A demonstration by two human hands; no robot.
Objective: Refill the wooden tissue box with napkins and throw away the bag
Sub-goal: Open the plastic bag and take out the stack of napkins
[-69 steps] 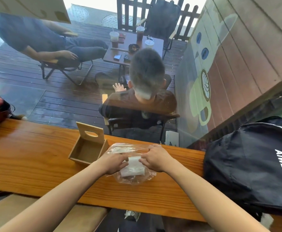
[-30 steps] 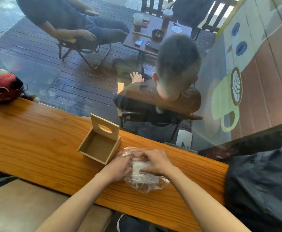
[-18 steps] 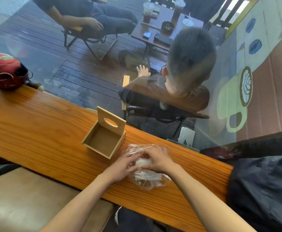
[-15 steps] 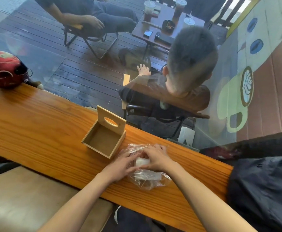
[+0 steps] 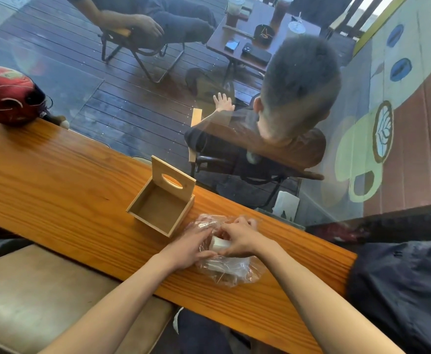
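Since a moment ago both hands have crept toward the bag's (image 5: 231, 270) far end. The left hand (image 5: 191, 247) and right hand (image 5: 240, 238) pinch crinkly clear plastic around the white napkins (image 5: 219, 243). They're opening it; next, lift the stack into the empty, square wooden box (image 5: 162, 205) just beside.

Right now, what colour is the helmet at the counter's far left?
Red, with thin white lines, helmet on the counter; head view, the only one.

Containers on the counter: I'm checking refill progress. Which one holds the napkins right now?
The clear plastic bag under both hands holds the white napkins; the wooden tissue box beside it stands open and empty.
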